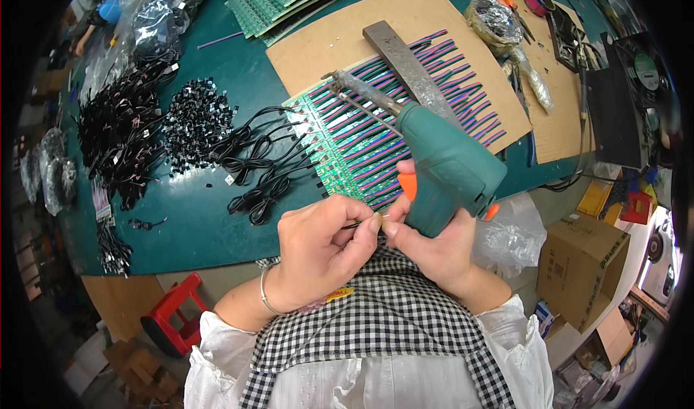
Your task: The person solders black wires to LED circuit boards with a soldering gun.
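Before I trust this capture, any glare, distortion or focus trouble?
Head view: fisheye bends the front edge of the green table, corners go black; head view: highlights on the clear plastic bag, a near-white spot by the right rim; head view: green soldering gun reads clearly, but the thin wire at the left hand is too small to judge focus.

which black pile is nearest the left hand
The looped black cables, just beyond the left hand; the small black parts and tangled cable heap lie farther left.

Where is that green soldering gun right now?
In the head view, the green soldering gun is right of centre, in the right hand, beside the circuit boards.
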`<state>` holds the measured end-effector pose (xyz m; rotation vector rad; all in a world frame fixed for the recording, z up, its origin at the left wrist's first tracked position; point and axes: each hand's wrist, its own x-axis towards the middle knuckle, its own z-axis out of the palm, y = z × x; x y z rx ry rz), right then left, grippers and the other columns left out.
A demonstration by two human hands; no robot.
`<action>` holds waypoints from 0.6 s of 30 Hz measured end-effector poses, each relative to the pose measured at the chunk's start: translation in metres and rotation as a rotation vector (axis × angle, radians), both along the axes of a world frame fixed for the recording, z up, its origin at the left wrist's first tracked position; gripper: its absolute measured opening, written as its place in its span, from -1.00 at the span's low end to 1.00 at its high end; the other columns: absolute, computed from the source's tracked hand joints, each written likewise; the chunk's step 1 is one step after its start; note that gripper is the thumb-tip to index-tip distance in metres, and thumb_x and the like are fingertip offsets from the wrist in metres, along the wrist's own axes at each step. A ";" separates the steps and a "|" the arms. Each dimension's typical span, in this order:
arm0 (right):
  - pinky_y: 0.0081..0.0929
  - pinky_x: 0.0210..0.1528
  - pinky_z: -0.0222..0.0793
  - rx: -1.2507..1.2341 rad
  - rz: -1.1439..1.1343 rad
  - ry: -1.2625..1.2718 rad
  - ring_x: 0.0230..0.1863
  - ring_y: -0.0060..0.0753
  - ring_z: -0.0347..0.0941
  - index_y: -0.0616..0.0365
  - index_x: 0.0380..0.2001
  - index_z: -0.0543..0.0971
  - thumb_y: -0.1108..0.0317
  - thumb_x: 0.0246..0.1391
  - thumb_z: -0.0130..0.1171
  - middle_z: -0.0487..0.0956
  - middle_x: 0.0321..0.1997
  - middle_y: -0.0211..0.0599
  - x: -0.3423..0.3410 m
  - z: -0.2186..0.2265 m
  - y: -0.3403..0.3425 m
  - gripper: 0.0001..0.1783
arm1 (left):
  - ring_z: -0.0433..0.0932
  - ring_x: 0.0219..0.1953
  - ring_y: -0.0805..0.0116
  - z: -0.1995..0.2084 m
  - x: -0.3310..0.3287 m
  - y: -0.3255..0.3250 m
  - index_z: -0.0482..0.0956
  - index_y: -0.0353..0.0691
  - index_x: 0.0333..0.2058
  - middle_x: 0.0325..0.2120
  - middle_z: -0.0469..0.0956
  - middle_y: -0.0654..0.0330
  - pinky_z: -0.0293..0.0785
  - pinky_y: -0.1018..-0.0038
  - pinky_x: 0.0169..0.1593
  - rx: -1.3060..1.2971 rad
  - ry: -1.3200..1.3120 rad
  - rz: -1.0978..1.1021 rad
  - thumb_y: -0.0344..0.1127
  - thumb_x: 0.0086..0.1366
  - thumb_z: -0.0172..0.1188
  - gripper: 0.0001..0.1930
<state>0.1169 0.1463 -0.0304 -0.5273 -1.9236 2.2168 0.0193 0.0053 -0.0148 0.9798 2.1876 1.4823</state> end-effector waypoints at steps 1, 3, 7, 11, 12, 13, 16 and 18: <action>-0.60 -0.31 0.43 -0.002 0.004 0.000 -0.36 -0.60 0.48 0.39 0.06 0.26 0.69 -0.14 0.16 0.48 -0.14 -0.19 0.000 -0.001 -0.001 -0.39 | 0.38 -0.75 0.60 0.002 0.000 0.000 0.48 -0.27 -0.50 -0.70 0.47 0.28 0.28 0.64 -0.65 0.002 0.008 -0.002 -0.55 0.00 0.22 -0.90; -0.61 -0.48 0.46 -0.078 -0.013 0.122 -0.49 -0.48 0.46 0.37 0.08 0.17 0.71 -0.17 0.15 0.45 -0.25 -0.12 -0.001 -0.003 -0.006 -0.33 | 0.36 -0.76 0.60 0.008 -0.003 -0.002 0.48 -0.26 -0.52 -0.71 0.46 0.29 0.27 0.63 -0.66 0.000 0.019 -0.002 -0.56 -0.01 0.22 -0.90; -0.58 -0.50 0.48 0.000 0.009 0.185 -0.47 -0.43 0.47 0.37 0.08 0.17 0.72 -0.18 0.15 0.38 -0.08 -0.06 0.012 -0.004 0.004 -0.32 | 0.35 -0.76 0.54 0.007 -0.023 -0.007 0.46 -0.26 -0.58 -0.74 0.43 0.23 0.24 0.59 -0.68 -0.220 0.142 0.156 -0.56 -0.03 0.20 -0.90; -0.56 -0.56 0.47 -0.133 -0.085 0.198 -0.50 -0.37 0.48 0.44 0.06 0.20 0.67 -0.22 0.23 0.38 -0.04 0.01 0.031 0.006 0.007 -0.30 | 0.11 -0.76 0.72 -0.013 -0.042 -0.004 0.46 -0.32 -0.60 -0.82 0.26 0.37 0.03 0.69 -0.67 -0.133 0.295 0.216 -0.55 -0.01 0.21 -0.91; -0.58 -0.58 0.46 -0.172 -0.100 0.134 -0.54 -0.38 0.47 0.46 0.05 0.22 0.60 -0.22 0.27 0.42 -0.11 0.02 0.038 0.007 0.013 -0.30 | 0.10 -0.76 0.71 -0.015 -0.043 -0.003 0.46 -0.32 -0.61 -0.82 0.26 0.37 0.03 0.68 -0.67 -0.162 0.299 0.219 -0.54 -0.01 0.21 -0.90; -0.59 -0.59 0.46 -0.210 -0.116 0.069 -0.58 -0.39 0.46 0.48 0.03 0.24 0.53 -0.22 0.31 0.46 -0.18 0.03 0.044 0.007 0.016 -0.29 | 0.10 -0.76 0.70 -0.017 -0.044 -0.002 0.45 -0.32 -0.61 -0.83 0.25 0.36 0.03 0.67 -0.67 -0.191 0.303 0.221 -0.53 -0.01 0.22 -0.89; -0.59 -0.65 0.42 -0.175 -0.136 0.115 -0.62 -0.40 0.44 0.49 0.00 0.29 0.40 -0.22 0.38 0.49 -0.25 0.05 0.058 0.005 0.026 -0.28 | 0.09 -0.76 0.68 -0.018 -0.045 -0.001 0.44 -0.32 -0.63 -0.84 0.24 0.35 0.04 0.66 -0.67 -0.201 0.299 0.242 -0.53 -0.04 0.22 -0.88; -0.59 -0.66 0.40 -0.156 -0.094 0.128 -0.60 -0.40 0.44 0.49 -0.01 0.30 0.40 -0.23 0.39 0.48 -0.22 0.06 0.066 0.003 0.032 -0.29 | 0.09 -0.76 0.68 -0.020 -0.045 0.000 0.44 -0.31 -0.63 -0.83 0.25 0.35 0.04 0.66 -0.68 -0.200 0.309 0.238 -0.54 -0.05 0.22 -0.89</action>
